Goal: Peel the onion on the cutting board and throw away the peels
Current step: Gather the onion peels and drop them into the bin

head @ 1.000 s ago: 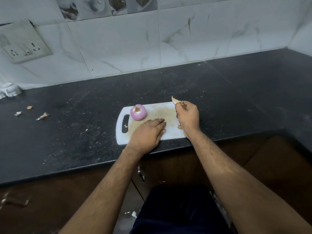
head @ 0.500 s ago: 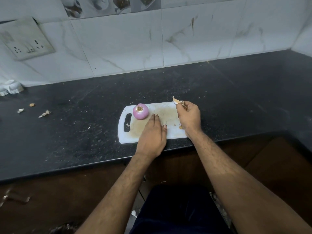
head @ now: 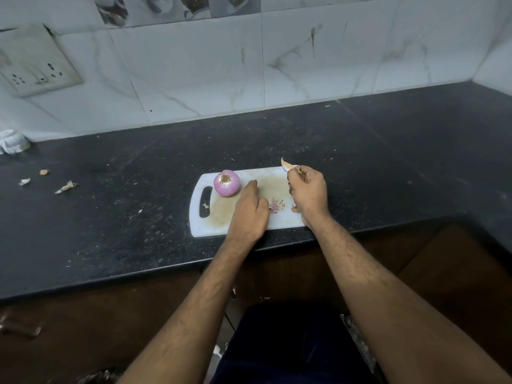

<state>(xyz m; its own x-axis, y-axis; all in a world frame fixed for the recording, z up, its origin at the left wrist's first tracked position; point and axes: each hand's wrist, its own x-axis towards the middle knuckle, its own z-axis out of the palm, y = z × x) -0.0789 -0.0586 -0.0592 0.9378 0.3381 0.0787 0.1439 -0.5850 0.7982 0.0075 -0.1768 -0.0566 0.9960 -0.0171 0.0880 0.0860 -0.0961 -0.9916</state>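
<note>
Onion (head: 227, 183) sits peeled on cutting board (head: 250, 173) beside peel scraps (head: 276, 205).

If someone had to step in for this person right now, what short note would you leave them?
Left hand: lying on the cutting board, fingers extended toward the onion, holding nothing.
Right hand: gripping a bunch of dry onion peels over the board's right end.
Onion: sits at the board's handle end, purple and apparently fully peeled.
Small peel scraps lie on the board between the hands; a few more bits lie far left on the black counter.
Done: peeling, it seems.
Left: gather the scraps and throw all peels away. No bin is in view.
</note>
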